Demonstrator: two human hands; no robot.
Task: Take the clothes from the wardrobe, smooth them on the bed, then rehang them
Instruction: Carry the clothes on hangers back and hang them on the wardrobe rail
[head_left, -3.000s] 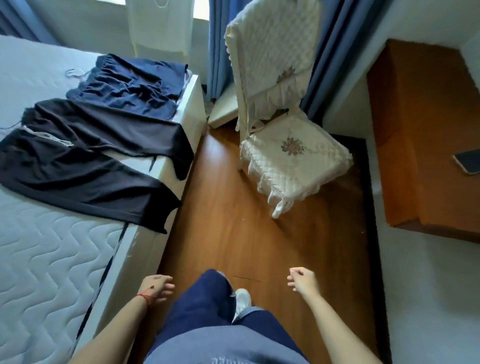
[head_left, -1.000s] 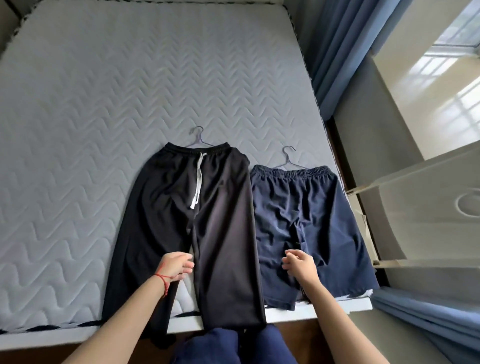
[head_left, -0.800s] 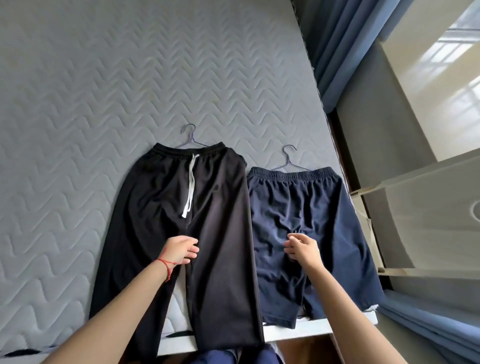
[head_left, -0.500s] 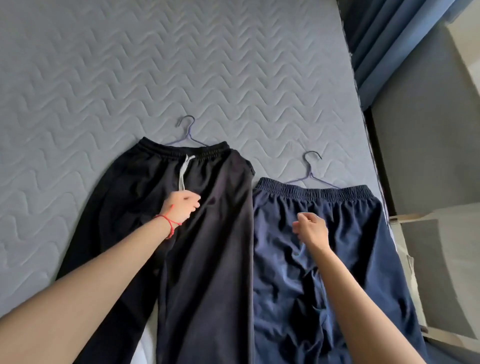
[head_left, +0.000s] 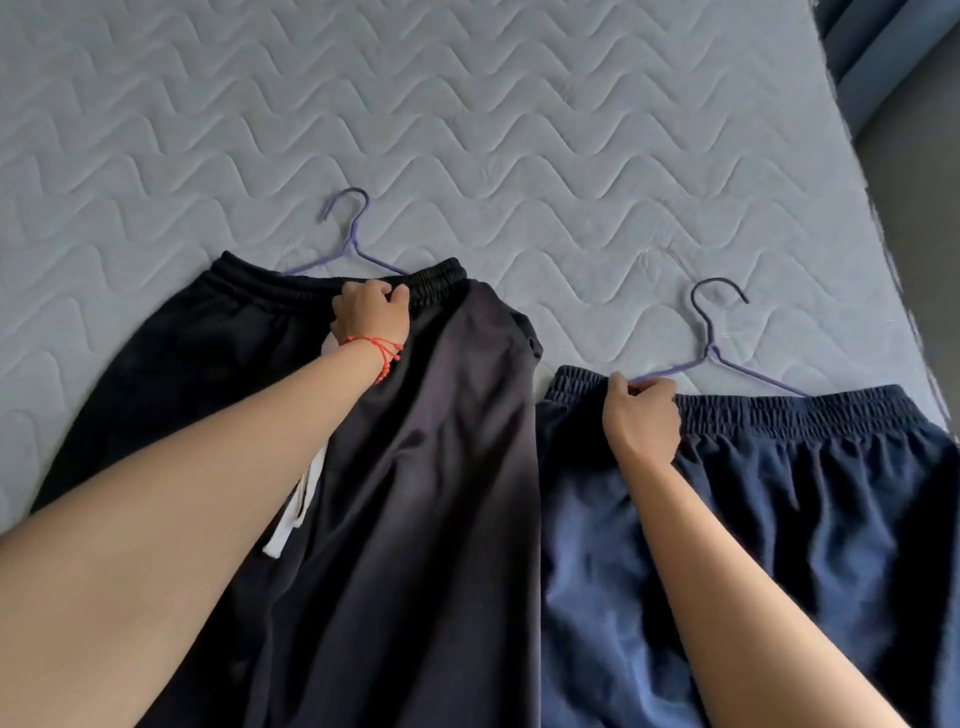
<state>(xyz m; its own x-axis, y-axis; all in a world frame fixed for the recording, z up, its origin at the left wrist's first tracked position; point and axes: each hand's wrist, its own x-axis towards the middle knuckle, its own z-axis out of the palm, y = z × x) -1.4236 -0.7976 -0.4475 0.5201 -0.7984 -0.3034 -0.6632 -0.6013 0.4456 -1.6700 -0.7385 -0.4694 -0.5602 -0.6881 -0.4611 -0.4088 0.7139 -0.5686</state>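
Setting: bedroom in a home. Evidence: bare mattress (head_left: 467, 130) with grey wave-quilted cover filling most of the view; black trousers (head_left: 415, 493) and navy shorts (head_left: 779, 519) laid flat on it, each on a wire hanger; blue curtain (head_left: 872, 52) at the upper right corner.

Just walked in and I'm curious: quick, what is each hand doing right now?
Left hand: fingers curled on the waistband of the black trousers.
Right hand: pinching the purple hanger at the waistband of the navy shorts.
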